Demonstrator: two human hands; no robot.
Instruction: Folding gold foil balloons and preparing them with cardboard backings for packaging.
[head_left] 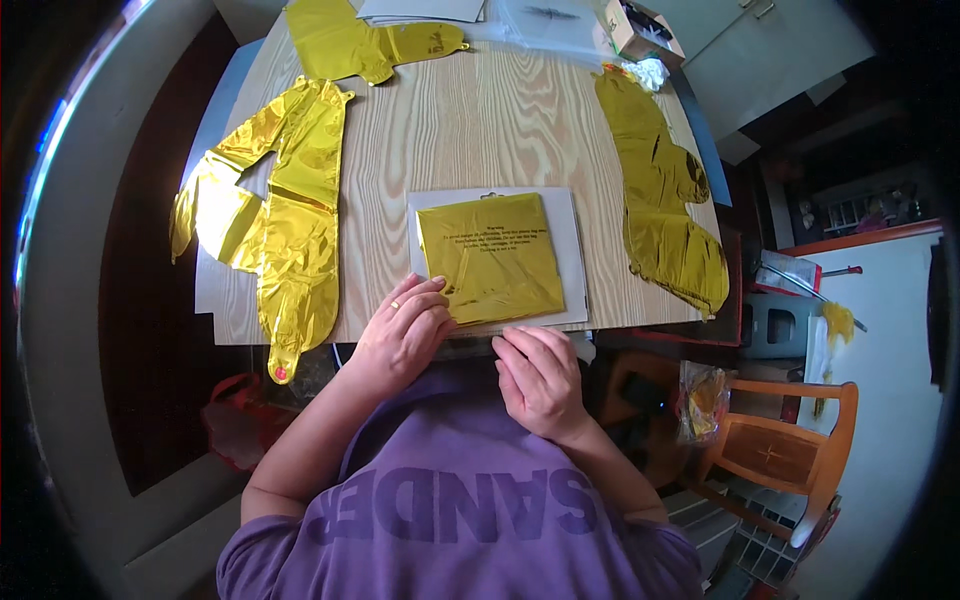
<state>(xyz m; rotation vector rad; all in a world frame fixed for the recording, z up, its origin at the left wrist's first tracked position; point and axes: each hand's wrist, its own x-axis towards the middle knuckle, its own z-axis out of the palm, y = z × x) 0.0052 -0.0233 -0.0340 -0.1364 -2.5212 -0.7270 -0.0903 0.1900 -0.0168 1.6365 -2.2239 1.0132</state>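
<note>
A folded gold foil balloon (490, 265) in a clear sleeve with printed dark lettering lies on a white card (573, 250) at the table's near edge. My left hand (405, 325) is closed at the lower left corner of that packet, fingertips over its edge and thumb hidden. My right hand (540, 380) is just off the packet's near edge, in front of the table. Its fingers are curled and pressed together, and anything inside them is hidden. A flat, shiny gold foil balloon (305, 200) lies to the left, its tip hanging over the near edge.
Another flat gold balloon (350, 45) lies at the far left, and a third (660, 190) along the right side of the wooden table (480, 130). At the back right are a small box (640, 35) and crumpled white tissue (650, 74). A wooden chair (770, 450) stands at right.
</note>
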